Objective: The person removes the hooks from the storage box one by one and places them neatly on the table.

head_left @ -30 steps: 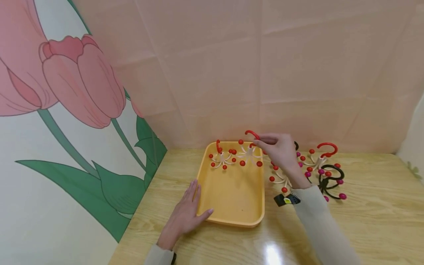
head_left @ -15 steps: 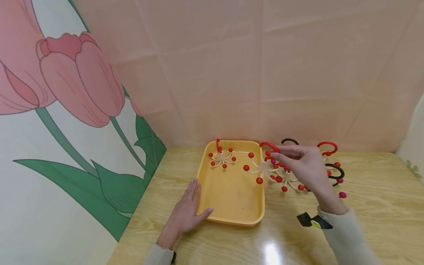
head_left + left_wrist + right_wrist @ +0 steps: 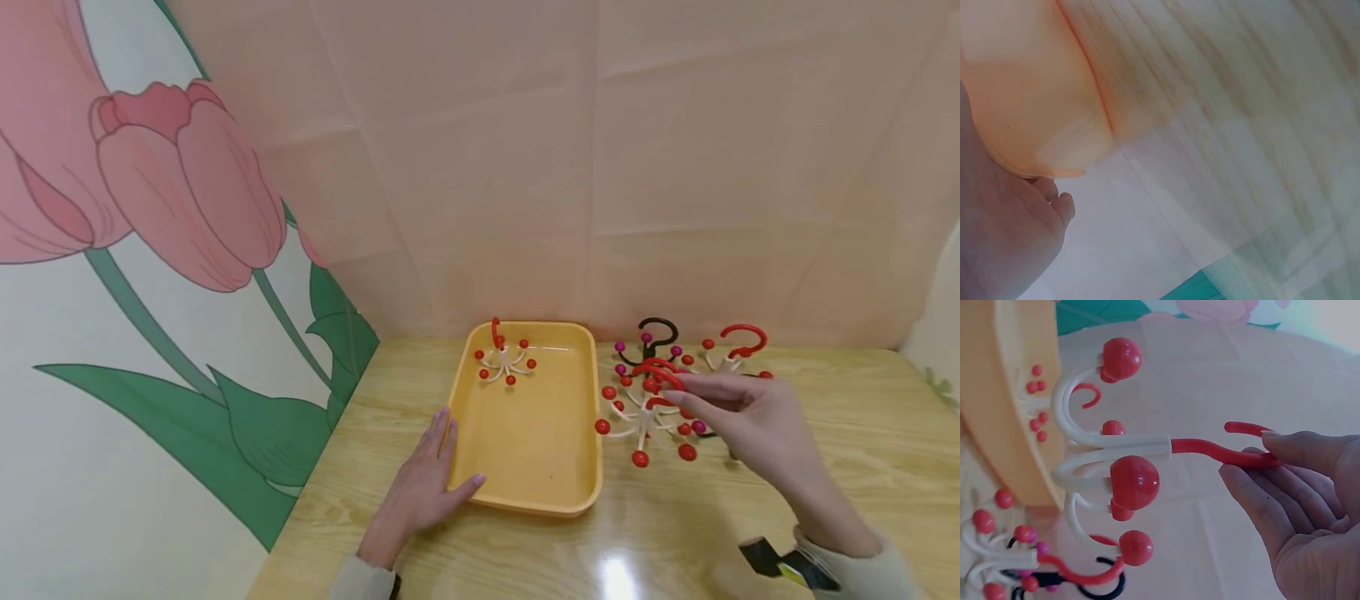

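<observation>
Head view — right hand [image 3: 757,421] fingers pinch red-hooked hanger [image 3: 643,412]; left hand [image 3: 420,492] flat against tray [image 3: 525,454].

The head camera is looking down from above at the yellow tray [image 3: 525,433]. Both wrist cameras are sitting close beside it, sharing its rim.

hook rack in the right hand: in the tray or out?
Out. The right hand pinches the held hook rack by its red hook, over the table right of the yellow tray. Another rack sits in the tray.
</observation>
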Motion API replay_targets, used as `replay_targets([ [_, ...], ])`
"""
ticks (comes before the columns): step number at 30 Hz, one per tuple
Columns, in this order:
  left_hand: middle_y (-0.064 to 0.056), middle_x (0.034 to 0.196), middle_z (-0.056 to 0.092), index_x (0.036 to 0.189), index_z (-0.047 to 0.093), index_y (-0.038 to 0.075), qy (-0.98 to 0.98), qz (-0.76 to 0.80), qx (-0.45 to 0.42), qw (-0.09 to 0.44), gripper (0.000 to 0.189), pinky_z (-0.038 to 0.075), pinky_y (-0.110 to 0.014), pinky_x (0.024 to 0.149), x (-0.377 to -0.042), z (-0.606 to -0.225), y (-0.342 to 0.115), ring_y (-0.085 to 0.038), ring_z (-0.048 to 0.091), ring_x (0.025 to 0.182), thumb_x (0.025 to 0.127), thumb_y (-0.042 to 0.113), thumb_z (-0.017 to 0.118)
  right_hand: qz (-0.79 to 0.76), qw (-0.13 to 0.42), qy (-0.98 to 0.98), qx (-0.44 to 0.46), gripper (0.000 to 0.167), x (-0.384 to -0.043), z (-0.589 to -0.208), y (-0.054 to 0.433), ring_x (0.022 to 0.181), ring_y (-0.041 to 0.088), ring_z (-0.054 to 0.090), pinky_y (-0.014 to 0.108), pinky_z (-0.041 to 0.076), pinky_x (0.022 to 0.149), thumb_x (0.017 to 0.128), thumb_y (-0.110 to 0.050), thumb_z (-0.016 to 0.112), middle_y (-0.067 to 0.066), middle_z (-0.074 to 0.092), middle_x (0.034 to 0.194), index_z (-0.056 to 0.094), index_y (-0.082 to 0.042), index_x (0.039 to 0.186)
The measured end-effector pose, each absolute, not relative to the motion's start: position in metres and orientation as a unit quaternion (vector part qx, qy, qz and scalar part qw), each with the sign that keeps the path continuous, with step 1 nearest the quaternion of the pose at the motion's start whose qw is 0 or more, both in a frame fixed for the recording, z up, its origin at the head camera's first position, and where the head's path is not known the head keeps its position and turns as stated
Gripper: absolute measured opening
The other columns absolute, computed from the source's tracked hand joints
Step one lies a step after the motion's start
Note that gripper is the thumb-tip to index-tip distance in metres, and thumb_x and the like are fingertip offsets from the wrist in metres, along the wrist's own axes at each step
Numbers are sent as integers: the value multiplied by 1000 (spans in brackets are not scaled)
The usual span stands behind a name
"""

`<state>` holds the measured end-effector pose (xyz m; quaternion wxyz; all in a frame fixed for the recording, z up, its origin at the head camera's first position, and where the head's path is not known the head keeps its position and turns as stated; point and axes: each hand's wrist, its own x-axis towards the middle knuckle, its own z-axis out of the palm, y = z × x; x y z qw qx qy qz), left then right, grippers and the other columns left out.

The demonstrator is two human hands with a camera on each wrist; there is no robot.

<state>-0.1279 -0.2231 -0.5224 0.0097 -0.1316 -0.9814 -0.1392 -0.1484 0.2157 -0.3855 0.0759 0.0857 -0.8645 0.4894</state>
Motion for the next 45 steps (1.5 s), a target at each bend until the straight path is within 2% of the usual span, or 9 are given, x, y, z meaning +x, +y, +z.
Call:
replay_targets([
  [3, -12, 180, 3, 168, 15, 4, -982, -139, -130, 7, 106, 27, -48, 133, -127, -522, -223, -28, 6, 167, 99, 81, 37, 487, 77, -865, 89, 40, -146, -393, 221, 76, -4, 76, 26, 43, 42, 96, -30, 79, -35, 75, 89, 77, -2, 125],
  [6, -13, 180, 3, 168, 16, 3, -982, -139, -130, 7, 106, 26, -48, 133, -127, -521, -223, -28, 6, 167, 99, 81, 36, 481, 81, -867, 96, 36, -144, -403, 225, 75, -2, 77, 20, 53, 51, 96, -25, 79, -31, 77, 92, 77, -2, 124],
  [9, -13, 180, 3, 168, 16, 3, -982, -138, -132, 6, 106, 27, -47, 133, -127, -520, -223, -29, 6, 167, 99, 81, 35, 469, 76, -875, 93, 35, -143, -413, 229, 76, -4, 76, 17, 59, 61, 96, -25, 79, -21, 81, 96, 77, -4, 124],
  [16, -11, 180, 2, 168, 15, 4, -982, -140, -130, 5, 106, 27, -47, 133, -127, -520, -223, -27, 4, 168, 99, 81, 35, 463, 44, -883, 67, 38, -146, -436, 235, 79, -5, 75, 19, 60, 64, 96, -30, 78, 0, 84, 102, 77, -5, 125],
  [24, -14, 179, 4, 168, 16, 4, -980, -146, -132, 5, 105, 27, -48, 133, -126, -521, -224, -26, 3, 167, 99, 80, 36, 479, 36, -874, 70, 37, -148, -465, 238, 82, -7, 75, 19, 60, 63, 96, -28, 78, -1, 83, 105, 77, -4, 124],
  [30, -12, 180, 2, 168, 16, 4, -981, -146, -130, 6, 105, 26, -47, 133, -127, -520, -224, -25, 2, 167, 99, 80, 36, 501, 59, -859, 88, 32, -153, -477, 236, 81, -6, 75, 19, 57, 57, 94, -19, 81, -19, 79, 107, 78, -1, 120],
  [32, -11, 180, 0, 168, 15, 4, -981, -146, -129, 4, 105, 25, -47, 133, -127, -520, -223, -24, 1, 167, 99, 80, 36, 498, 59, -861, 87, 31, -153, -478, 235, 81, -6, 75, 21, 56, 54, 94, -19, 80, -12, 82, 105, 78, -1, 120],
  [37, -12, 180, 1, 168, 15, 3, -981, -145, -130, 2, 105, 26, -47, 133, -127, -519, -223, -24, 1, 167, 100, 80, 36, 492, 48, -866, 76, 31, -154, -478, 235, 79, -5, 75, 19, 61, 64, 96, -19, 79, 9, 83, 103, 78, 0, 121],
  [45, -10, 180, -1, 168, 15, 4, -981, -145, -127, -1, 105, 26, -47, 133, -126, -520, -223, -24, 1, 167, 99, 80, 36, 495, 53, -863, 86, 30, -154, -481, 236, 79, -3, 76, 14, 60, 69, 94, -18, 80, 5, 84, 101, 78, -1, 119],
])
